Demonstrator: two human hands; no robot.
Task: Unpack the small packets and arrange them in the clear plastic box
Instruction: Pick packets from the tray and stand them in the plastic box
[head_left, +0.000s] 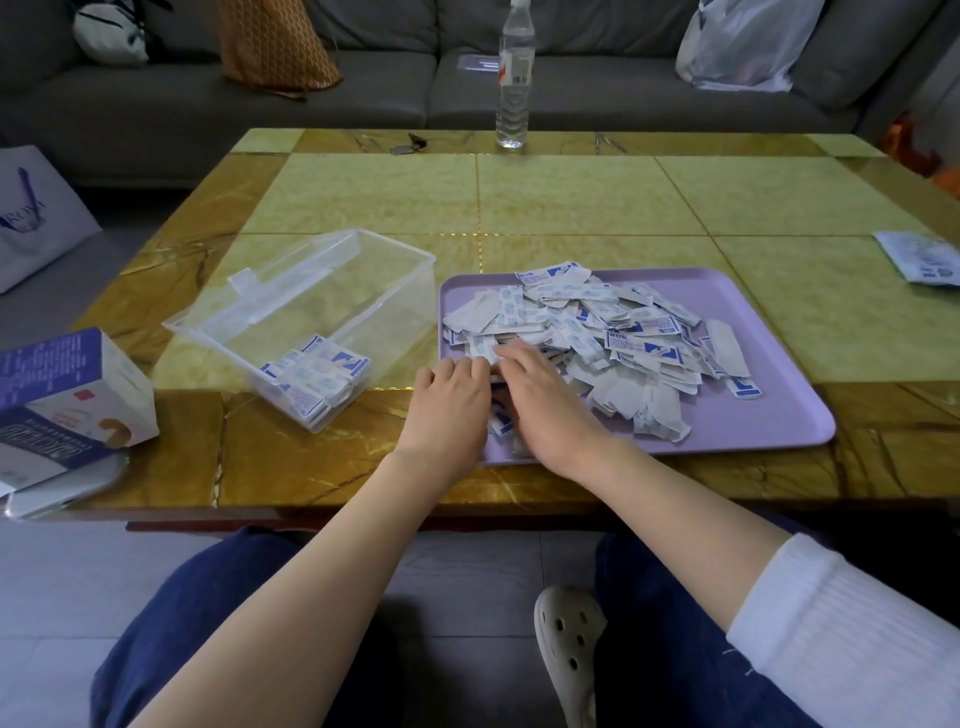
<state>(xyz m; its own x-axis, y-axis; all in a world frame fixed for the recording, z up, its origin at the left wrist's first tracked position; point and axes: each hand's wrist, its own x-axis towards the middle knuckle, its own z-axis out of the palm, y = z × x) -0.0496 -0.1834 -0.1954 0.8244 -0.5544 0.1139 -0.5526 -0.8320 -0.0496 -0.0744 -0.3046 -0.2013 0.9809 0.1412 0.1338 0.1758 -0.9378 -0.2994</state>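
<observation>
Tabletop (571, 197): bare tile beyond the tray (769, 426), toward 12 o'clock, free to you up to 1 bottle (516, 78) at the far rim.
Clear plastic box (395, 249): your 10 o'clock, open, just beside the tray.
Carton (72, 395): your 9 o'clock, blocking the near corner.
Packet pile (597, 332): heaped across the tray's middle.

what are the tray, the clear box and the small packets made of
Lilac tray: probably plastic, matte; uniform colour, moulded rounded rim.
Clear box: rigid transparent plastic, glossy; table shows through its walls.
Small packets: seemingly paper wrappers, printed blue on white; flat, creased.
</observation>
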